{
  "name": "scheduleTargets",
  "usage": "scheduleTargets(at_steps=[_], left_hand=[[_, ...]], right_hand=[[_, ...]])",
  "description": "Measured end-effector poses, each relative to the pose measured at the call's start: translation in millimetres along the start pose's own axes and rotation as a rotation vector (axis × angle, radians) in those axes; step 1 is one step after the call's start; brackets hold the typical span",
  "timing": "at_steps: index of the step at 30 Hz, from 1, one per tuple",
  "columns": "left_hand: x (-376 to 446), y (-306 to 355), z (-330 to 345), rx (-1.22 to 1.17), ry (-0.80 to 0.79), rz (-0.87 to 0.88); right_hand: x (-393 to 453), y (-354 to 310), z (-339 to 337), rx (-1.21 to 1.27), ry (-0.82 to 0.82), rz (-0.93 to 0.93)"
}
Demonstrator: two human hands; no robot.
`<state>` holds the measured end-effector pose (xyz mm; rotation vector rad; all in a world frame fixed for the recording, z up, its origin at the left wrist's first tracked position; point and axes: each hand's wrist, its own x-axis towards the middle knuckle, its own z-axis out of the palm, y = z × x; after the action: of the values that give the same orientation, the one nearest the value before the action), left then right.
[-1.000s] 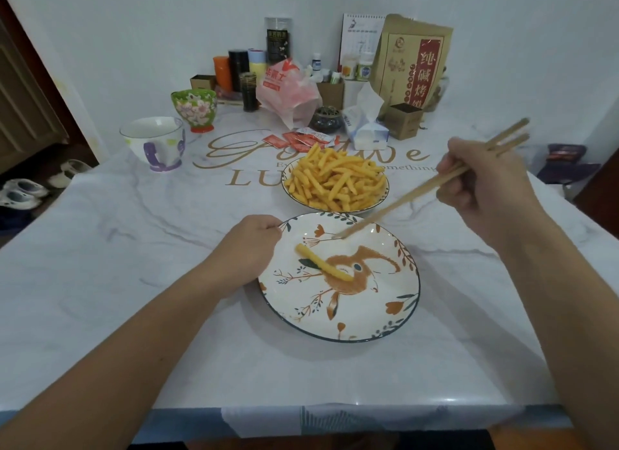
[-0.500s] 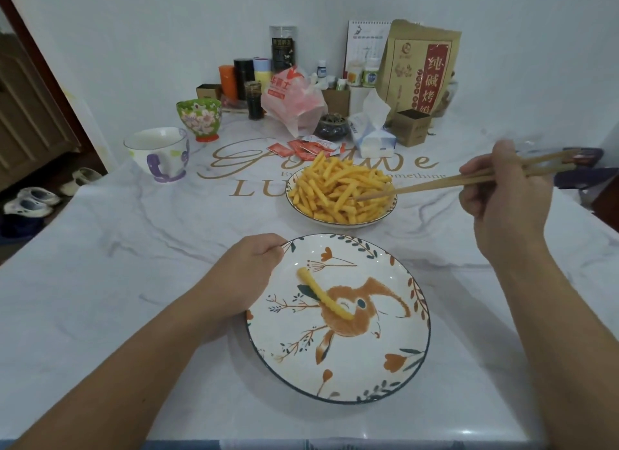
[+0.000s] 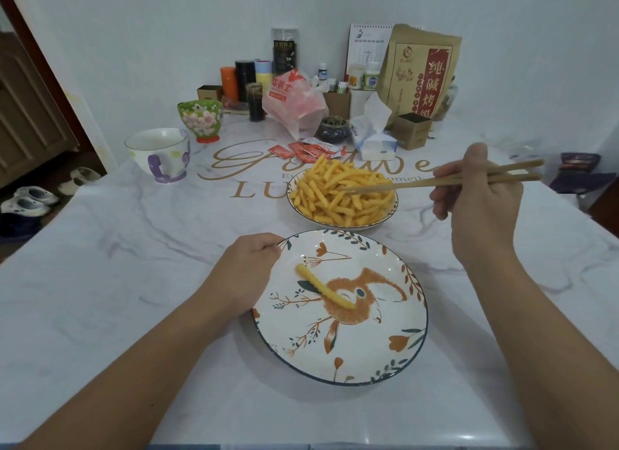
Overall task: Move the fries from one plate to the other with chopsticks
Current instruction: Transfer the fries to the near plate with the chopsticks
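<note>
A heap of yellow fries (image 3: pixel 338 195) fills the far plate (image 3: pixel 385 219) in the middle of the table. Closer to me lies a painted plate (image 3: pixel 382 345) with a bird and leaves, and a single fry (image 3: pixel 323 290) rests on it. My right hand (image 3: pixel 479 198) grips a pair of wooden chopsticks (image 3: pixel 418 181), whose tips reach into the top of the heap. My left hand (image 3: pixel 249 270) holds the left rim of the painted plate with curled fingers.
At the back stand a white mug with a purple handle (image 3: pixel 159 154), a green flowered cup (image 3: pixel 200 119), a pink plastic bag (image 3: pixel 294 102), ketchup sachets (image 3: pixel 308 149), a tissue pack (image 3: pixel 373 138), a brown paper bag (image 3: pixel 422 74) and several bottles. Shoes (image 3: pixel 28 203) lie on the floor at left.
My right hand has carried the chopsticks from over the painted plate up and back to the fries heap, and their tips now sit further into it. My left hand stays on the rim.
</note>
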<state>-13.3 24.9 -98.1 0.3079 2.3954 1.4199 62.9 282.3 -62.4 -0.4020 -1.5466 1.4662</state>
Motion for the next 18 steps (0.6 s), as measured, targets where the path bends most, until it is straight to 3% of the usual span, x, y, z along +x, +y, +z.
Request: scheduleTargets(at_steps=[10,15,18], left_hand=[[2,-1,0,-0.003,-0.006,-0.023],[3,0,-1,0.007,-0.012,-0.031],[4,-1,-1,-0.010,-0.020,-0.021]], right_hand=[[-2,6,9,-0.061,-0.024,-0.004],[10,-2,-3,0.149,0.084,0.066],[17,-6,-14,0.249,-0.094,0.214]])
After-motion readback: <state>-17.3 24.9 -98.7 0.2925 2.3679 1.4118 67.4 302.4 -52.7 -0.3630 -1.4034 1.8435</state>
